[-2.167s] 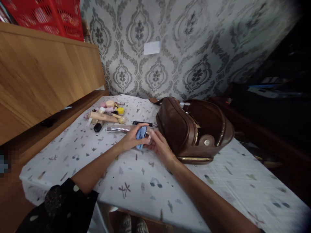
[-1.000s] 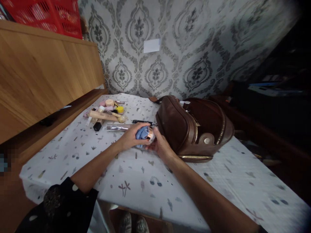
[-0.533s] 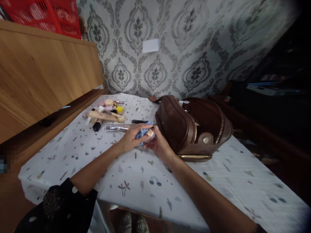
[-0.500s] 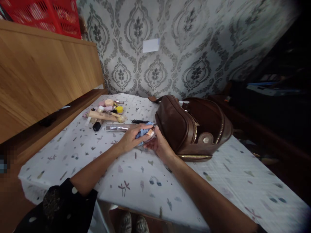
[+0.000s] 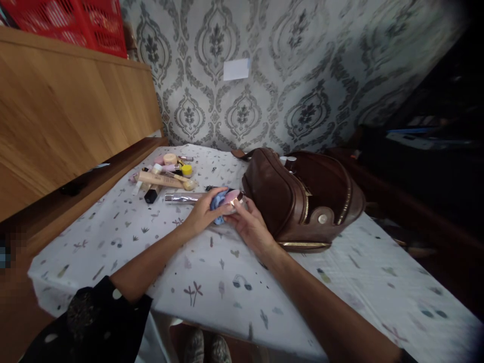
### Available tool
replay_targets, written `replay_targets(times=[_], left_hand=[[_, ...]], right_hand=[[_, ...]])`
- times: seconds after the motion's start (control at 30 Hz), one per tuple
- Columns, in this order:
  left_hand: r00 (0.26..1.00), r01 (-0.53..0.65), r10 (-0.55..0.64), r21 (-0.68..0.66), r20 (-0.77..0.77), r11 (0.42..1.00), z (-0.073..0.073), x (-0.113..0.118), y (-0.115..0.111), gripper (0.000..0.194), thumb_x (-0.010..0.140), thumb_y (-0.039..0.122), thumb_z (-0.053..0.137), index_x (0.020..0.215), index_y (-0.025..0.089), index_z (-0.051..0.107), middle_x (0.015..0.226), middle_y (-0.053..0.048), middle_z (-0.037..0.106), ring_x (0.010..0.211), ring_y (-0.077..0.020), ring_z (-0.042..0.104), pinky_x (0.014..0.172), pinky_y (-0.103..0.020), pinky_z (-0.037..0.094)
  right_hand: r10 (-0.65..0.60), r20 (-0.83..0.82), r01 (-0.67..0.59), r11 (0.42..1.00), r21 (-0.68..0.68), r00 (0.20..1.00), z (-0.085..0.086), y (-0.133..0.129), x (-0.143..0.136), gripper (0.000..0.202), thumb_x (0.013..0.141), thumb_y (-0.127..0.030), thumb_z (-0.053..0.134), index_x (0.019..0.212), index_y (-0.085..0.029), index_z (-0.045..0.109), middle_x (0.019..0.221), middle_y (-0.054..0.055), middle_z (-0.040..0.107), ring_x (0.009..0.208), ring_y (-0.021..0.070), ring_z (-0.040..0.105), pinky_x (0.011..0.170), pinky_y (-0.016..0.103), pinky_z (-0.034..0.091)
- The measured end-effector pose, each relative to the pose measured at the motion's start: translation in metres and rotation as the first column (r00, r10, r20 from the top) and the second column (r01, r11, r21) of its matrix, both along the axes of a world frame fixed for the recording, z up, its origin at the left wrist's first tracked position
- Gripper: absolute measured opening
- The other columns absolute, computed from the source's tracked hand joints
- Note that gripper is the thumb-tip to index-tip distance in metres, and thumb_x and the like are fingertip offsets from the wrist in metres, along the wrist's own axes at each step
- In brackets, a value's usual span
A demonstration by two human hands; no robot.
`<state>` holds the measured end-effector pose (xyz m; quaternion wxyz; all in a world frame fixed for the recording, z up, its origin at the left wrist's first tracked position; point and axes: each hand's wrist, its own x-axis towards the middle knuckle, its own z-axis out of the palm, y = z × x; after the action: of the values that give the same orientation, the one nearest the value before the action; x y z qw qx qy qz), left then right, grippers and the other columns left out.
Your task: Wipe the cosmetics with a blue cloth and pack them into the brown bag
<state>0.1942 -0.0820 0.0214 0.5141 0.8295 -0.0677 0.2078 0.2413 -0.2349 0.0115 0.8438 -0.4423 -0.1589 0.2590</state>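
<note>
Over the table, both hands meet in front of a brown leather bag (image 5: 266,194). My left hand (image 5: 200,214) is closed round a crumpled blue cloth (image 5: 218,205) and the near side of a small round compact (image 5: 232,196). The compact is tilted, with a shiny pinkish face. My right hand (image 5: 251,222) grips its right side, thumb on the rim and the other fingers curled beneath. A silver tube (image 5: 180,198) lies left of the hands. Behind them is a dark slim item (image 5: 214,188), partly hidden. The bag is unzipped, with a dark-capped bottle (image 5: 290,163) at its opening.
Makeup is piled at the back left: a beige tube (image 5: 159,179), a yellow-lidded jar (image 5: 186,170), a black-capped bottle (image 5: 152,194) and brushes. A patterned cloth covers the table (image 5: 204,272). A wooden cabinet (image 5: 83,96) with a red basket (image 5: 102,30) borders the left.
The compact has turned in my hands, so its pinkish face now shows. My right hand has rolled, bringing its thumb over the rim. The blue cloth has shifted slightly left.
</note>
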Motion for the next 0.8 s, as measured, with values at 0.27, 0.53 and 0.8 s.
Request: replay_targets(times=[0.27, 0.53, 0.8], left_hand=[[0.984, 0.064, -0.09, -0.166, -0.153, 0.984, -0.01, 0.007, 0.01, 0.069, 0.078, 0.048, 0.074, 0.136, 0.021, 0.05, 0.133, -0.009, 0.058, 0.124, -0.0273, 0.053, 0.106, -0.04, 0.042], [0.988, 0.028, -0.036, -0.057, -0.147, 0.998, 0.004, 0.002, 0.009, 0.063, 0.078, 0.047, 0.071, 0.132, 0.018, 0.055, 0.13, -0.01, 0.063, 0.119, -0.0272, 0.058, 0.104, -0.039, 0.044], [0.973, -0.171, 0.141, -0.154, -0.185, 0.973, 0.014, -0.001, 0.01, 0.056, 0.072, 0.053, 0.073, 0.115, 0.016, 0.067, 0.101, -0.007, 0.073, 0.077, -0.0205, 0.066, 0.066, -0.029, 0.055]], right_hand=[[0.01, 0.029, -0.011, 1.0, 0.026, 1.0, 0.0, 0.0, -0.001, 0.046, 0.07, -0.036, 0.082, 0.107, -0.029, 0.056, 0.099, -0.002, 0.067, 0.089, 0.0155, 0.066, 0.082, 0.034, 0.057], [-0.063, 0.06, 0.064, 0.998, -0.009, 0.996, 0.002, 0.001, -0.002, 0.047, 0.069, -0.043, 0.081, 0.102, -0.026, 0.053, 0.096, -0.002, 0.065, 0.081, 0.0158, 0.066, 0.07, 0.033, 0.058], [-0.123, 0.149, 0.139, 0.985, -0.104, 0.981, -0.009, 0.003, 0.005, 0.067, 0.062, -0.047, 0.083, 0.117, -0.026, 0.051, 0.087, -0.001, 0.062, 0.076, 0.0149, 0.059, 0.052, 0.022, 0.047]])
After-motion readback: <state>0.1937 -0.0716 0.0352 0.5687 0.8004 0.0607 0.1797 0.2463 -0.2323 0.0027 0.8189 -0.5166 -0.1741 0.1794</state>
